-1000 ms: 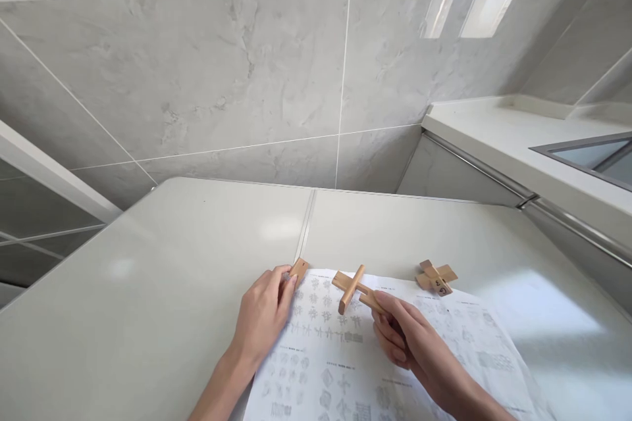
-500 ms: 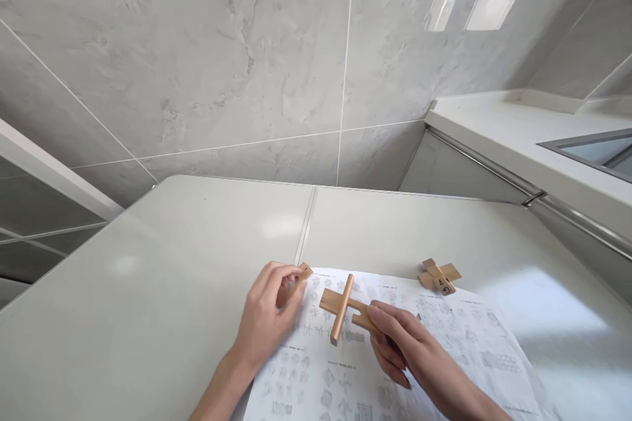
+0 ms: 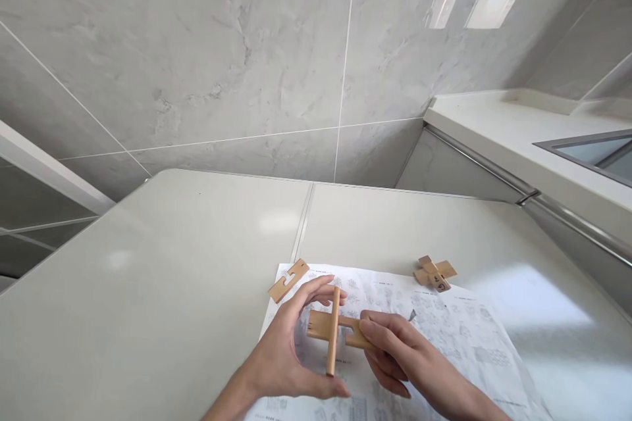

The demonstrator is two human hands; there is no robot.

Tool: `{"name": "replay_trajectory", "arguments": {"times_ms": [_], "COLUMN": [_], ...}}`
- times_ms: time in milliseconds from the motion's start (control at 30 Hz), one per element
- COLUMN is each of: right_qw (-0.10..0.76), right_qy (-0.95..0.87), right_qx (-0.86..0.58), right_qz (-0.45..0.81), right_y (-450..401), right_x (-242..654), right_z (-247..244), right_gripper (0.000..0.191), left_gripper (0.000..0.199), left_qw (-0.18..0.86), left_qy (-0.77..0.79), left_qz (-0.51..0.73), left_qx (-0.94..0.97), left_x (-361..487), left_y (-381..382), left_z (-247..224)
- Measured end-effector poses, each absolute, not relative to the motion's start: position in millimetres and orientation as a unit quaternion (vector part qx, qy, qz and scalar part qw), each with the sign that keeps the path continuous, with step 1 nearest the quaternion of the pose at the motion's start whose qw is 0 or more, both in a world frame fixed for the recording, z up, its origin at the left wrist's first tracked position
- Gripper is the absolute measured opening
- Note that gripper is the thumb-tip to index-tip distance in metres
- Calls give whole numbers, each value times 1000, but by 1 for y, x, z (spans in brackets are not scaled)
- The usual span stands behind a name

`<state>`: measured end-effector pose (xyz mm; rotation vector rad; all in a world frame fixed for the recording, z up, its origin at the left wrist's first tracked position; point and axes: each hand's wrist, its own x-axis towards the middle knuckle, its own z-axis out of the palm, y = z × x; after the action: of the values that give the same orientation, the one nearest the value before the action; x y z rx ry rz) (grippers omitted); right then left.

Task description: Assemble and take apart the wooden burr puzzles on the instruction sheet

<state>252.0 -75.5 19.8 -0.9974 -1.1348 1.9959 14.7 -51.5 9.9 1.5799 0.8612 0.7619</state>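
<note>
Over the sheet (image 3: 474, 342), the cross (image 3: 320, 325) sticks out left from the pinch of the right hand (image 3: 399, 350). Its bar (image 3: 332, 345) runs near-to-far, inside a wide C from the left hand (image 3: 279, 358); can't tell if they're touching.

A person's bare, slender-fingered left hand (image 3: 284, 350) and bare right hand (image 3: 397, 339), with uncovered forearms (image 3: 461, 395) just behind them.

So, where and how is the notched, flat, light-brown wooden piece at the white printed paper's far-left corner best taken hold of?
Probably from above, pinching the piece across the long edges at its uncut far end: it appears to lie flat, and its middle is notched.
</note>
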Motion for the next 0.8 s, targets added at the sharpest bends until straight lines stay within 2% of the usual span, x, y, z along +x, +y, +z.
{"name": "replay_trajectory", "arguments": {"times_ms": [233,367,467,633,800], "right_qw": [343,379,390,307,252], "right_qy": [-385,-340,-359,-425,-413], "right_qx": [-419,-477,-498,-521,-527], "right_qz": [747,717,686,674,698], "right_y": [-74,-69,-65,-65,-70], "right_x": [263,278,282,269,254], "right_z": [17,22,27,27,18], "right_gripper": [64,61,61,60,65], "left_gripper": [94,91,90,99,94], "left_qw": [514,507,448,272,224], "left_qy": [371,382,458,490,444], "left_qz": [364,403,357,216,153], "left_qx": [682,659,679,799,854], "left_x": [10,-3,-8,-5,-2], "left_y": [-42,-32,-28,-30,-30], "left_z": [17,22,22,10,4]}}
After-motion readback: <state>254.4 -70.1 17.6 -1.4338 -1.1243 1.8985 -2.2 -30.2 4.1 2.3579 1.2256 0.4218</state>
